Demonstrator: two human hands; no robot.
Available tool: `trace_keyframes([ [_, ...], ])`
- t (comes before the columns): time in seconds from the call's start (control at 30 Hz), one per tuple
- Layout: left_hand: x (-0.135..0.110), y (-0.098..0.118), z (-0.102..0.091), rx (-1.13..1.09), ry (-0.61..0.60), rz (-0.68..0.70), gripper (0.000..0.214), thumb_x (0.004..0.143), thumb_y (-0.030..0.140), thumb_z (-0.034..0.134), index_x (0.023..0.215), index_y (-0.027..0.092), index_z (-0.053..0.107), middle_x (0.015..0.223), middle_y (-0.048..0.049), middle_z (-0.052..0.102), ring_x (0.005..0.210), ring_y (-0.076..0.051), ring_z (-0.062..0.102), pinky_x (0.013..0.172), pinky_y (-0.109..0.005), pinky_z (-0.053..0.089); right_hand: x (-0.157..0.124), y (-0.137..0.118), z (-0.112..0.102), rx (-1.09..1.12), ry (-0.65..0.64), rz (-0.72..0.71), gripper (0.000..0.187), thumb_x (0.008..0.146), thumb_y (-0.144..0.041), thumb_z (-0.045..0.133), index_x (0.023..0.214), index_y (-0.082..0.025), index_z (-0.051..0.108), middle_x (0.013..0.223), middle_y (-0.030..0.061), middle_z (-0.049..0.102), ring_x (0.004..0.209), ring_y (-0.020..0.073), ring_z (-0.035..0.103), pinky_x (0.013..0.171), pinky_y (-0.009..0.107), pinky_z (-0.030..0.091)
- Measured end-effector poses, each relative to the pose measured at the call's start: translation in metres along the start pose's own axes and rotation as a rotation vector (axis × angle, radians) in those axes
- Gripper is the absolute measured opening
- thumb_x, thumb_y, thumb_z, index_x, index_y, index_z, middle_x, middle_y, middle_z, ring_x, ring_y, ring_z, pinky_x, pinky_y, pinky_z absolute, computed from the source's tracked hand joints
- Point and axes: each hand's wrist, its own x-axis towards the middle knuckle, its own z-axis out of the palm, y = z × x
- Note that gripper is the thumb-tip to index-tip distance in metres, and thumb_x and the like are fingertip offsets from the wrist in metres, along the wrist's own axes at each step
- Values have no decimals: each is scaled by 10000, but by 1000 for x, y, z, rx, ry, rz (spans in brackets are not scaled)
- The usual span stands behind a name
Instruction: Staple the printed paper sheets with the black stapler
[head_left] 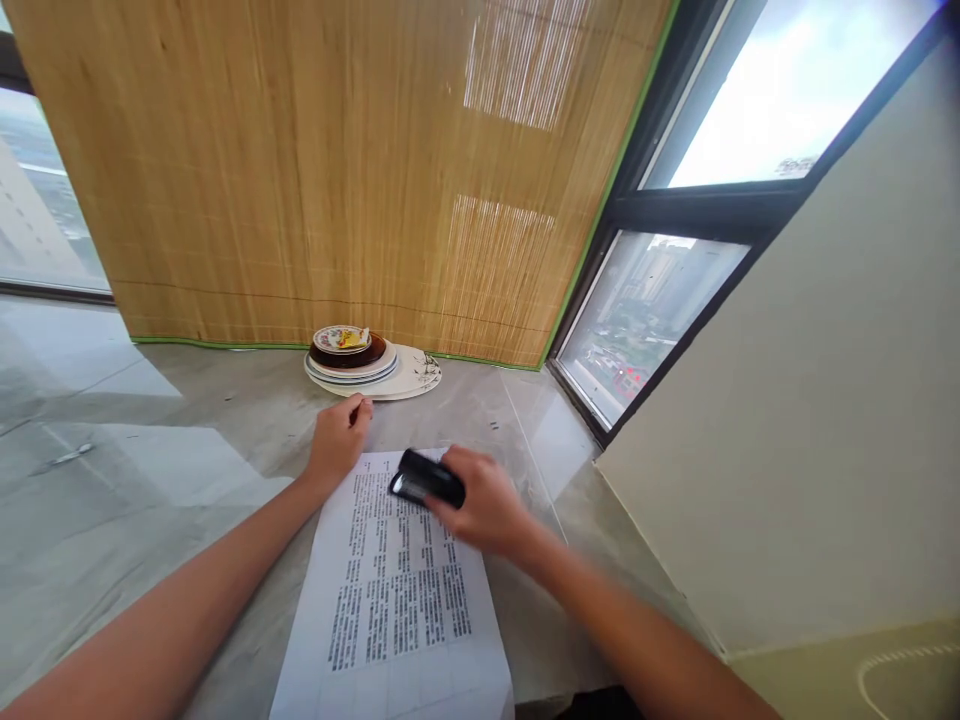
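A long printed sheet of paper (397, 600) lies on the grey marble-look surface, its near end running out of the bottom of the view. My right hand (484, 500) grips a black stapler (431, 478) over the upper part of the sheet. The stapler points left, with a shiny metal part at its far end; the hand is slightly blurred. Whether the stapler touches the paper, I cannot tell. My left hand (339, 440) is closed in a fist beside the sheet's top left corner, with nothing visible sticking out of it.
Behind my left hand stands a stack of plates (352, 372) beside a white oval plate (416, 375) with a dark plant design. A bamboo blind (337, 180) hangs behind them. Windows (645, 310) and a pale wall (810, 420) bound the right side.
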Motion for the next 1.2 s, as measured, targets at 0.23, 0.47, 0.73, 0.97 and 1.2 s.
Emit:
trace_keyframes([
  [0.23,1,-1,-2,130,31,-90,359,962,388,419,672,207,528,603,-2,532,597,-162,469,607,-293,277,-48,-36,38,-30,-62,90,195,828,-319,666,809,-234,492,926,31,632,741,173,572,615,290,365],
  [0.47,3,-2,-3,173,42,-152,342,934,368,427,645,207,513,622,-19,544,612,-164,454,592,-299,236,-73,-1,6,-69,-19,229,235,823,-309,702,787,-223,486,877,16,612,762,173,568,659,286,401],
  [0.73,9,-11,-3,57,54,-153,355,890,342,432,561,213,404,505,27,374,529,-138,386,579,-309,223,-34,42,-25,28,8,340,572,1063,-532,325,707,-195,620,658,24,603,642,168,591,673,299,458],
  [0.97,14,-10,-5,-21,49,-208,312,812,339,435,535,222,353,510,29,311,550,-139,371,571,-306,221,18,88,15,-329,43,353,701,994,-553,480,1518,-88,442,1670,222,251,1570,374,182,1246,544,206],
  [1.2,19,-15,-8,-71,111,-275,291,813,308,433,554,228,326,529,33,297,554,-136,347,547,-304,223,67,62,59,-296,-102,248,776,1033,-578,370,1563,-14,327,1675,276,189,1583,384,136,1249,645,82],
])
